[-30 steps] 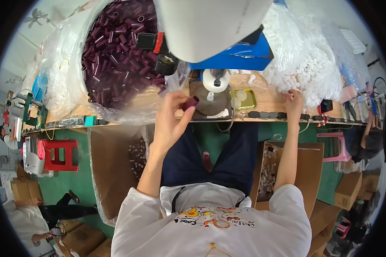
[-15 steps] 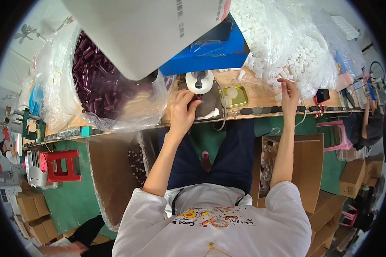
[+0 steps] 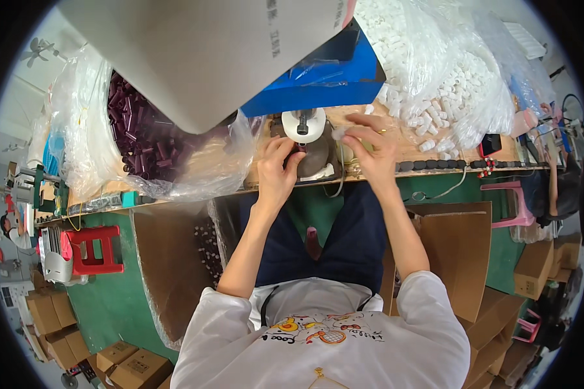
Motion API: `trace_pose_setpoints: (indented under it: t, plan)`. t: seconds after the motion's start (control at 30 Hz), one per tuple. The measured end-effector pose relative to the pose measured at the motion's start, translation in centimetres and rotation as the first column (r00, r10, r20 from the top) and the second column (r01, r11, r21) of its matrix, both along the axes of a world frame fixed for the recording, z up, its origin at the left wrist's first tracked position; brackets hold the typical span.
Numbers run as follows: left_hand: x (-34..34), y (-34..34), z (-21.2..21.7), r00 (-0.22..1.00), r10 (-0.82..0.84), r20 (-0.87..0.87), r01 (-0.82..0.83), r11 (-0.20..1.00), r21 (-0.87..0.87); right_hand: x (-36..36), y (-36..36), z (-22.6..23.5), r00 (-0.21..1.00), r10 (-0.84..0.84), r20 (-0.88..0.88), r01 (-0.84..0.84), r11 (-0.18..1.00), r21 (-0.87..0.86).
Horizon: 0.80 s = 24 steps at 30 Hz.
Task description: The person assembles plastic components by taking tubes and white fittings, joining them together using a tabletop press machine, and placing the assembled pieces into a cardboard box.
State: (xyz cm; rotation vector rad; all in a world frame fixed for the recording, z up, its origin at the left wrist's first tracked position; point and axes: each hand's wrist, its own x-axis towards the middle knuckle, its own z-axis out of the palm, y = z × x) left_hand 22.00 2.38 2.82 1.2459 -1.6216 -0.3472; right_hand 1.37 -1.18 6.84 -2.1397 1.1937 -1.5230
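Observation:
My left hand (image 3: pixel 278 170) rests at the front of a small bench press (image 3: pixel 318 162) with a white round head (image 3: pixel 303 123). Its fingertips pinch a small purple tube (image 3: pixel 298 150) at the press base, and the tube is mostly hidden. My right hand (image 3: pixel 371 148) is just right of the press head and holds a small white piece (image 3: pixel 339 131) between thumb and fingers. The two hands are close together on either side of the press.
A clear bag of purple tubes (image 3: pixel 143 136) lies at the left and a bag of white pieces (image 3: pixel 448 84) at the right, with a blue bin (image 3: pixel 318 81) behind the press. Open cardboard boxes (image 3: pixel 169 259) (image 3: pixel 461 246) flank my knees. A red stool (image 3: pixel 91 249) stands at the left.
My right hand has come in from the white pile at the right to the press, carrying a white piece. My left hand has stayed at the press with the purple tube.

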Motion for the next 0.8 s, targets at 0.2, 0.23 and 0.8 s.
trace_pose_setpoints:
  t: [0.2, 0.23, 0.8]
  plan:
    - [-0.4, 0.1, 1.2, 0.998, -0.033, -0.061, 0.036, 0.998, 0.054, 4.3, -0.1, 0.4, 0.98, 0.189, 0.059, -0.181, 0.976, -0.12]
    - [-0.3, 0.1, 1.1, 0.998, -0.029, -0.064, 0.033, 0.998, 0.054, 4.3, 0.0, 0.4, 0.981, 0.192, -0.01, -0.191, 0.965, -0.179]
    - [0.2, 0.0, 1.3, 0.999, 0.004, -0.054, -0.002, 1.0, 0.028, -6.9, -8.2, -3.5, 0.856, -0.038, -0.515, 0.078, 0.995, 0.056]
